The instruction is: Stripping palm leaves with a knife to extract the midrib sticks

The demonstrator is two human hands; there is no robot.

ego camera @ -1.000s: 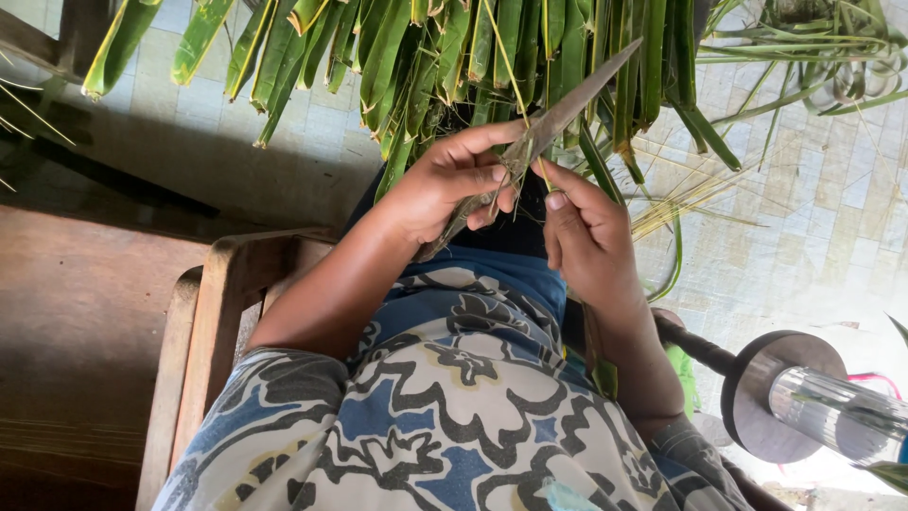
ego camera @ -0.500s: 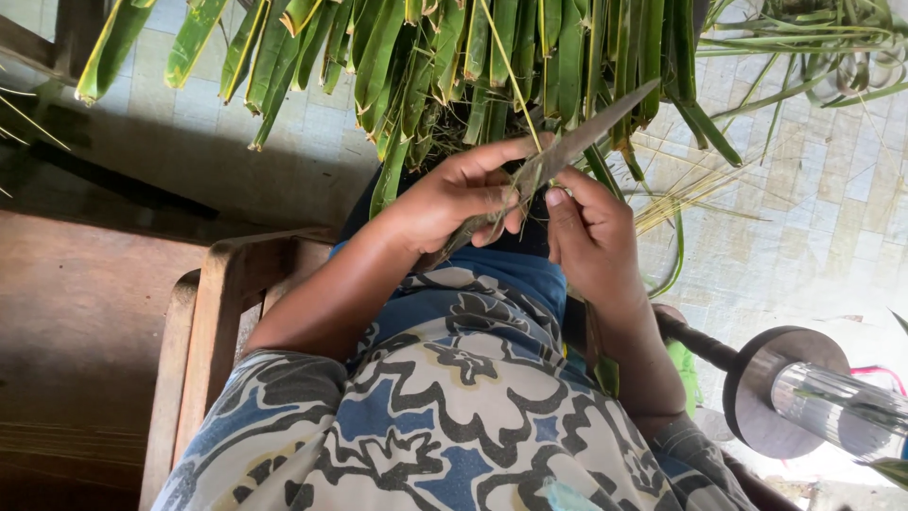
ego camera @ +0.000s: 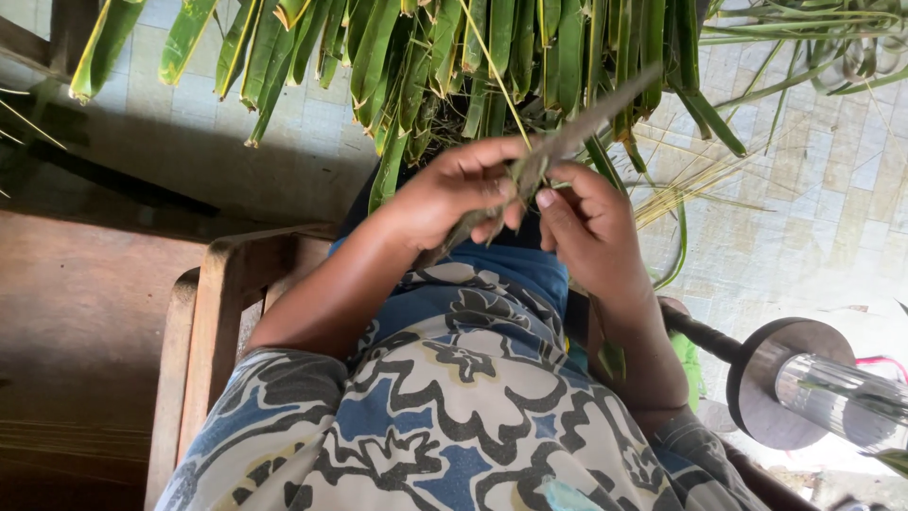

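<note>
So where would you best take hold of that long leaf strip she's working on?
Probably at its lower half, where the left hand already wraps it. The leaf strip runs diagonally, its thin tip pointing up to the right and free. Come from the left side and below, pinching across its flat width; the right hand steadies the middle.

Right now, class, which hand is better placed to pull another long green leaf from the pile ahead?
Right, probably. The right hand only pinches the grey-green leaf strip, while the left hand grips it; the green leaf pile lies just ahead.

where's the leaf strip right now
In the head view, upper centre: the leaf strip is held between left hand and right hand, before the leaf pile.
</note>
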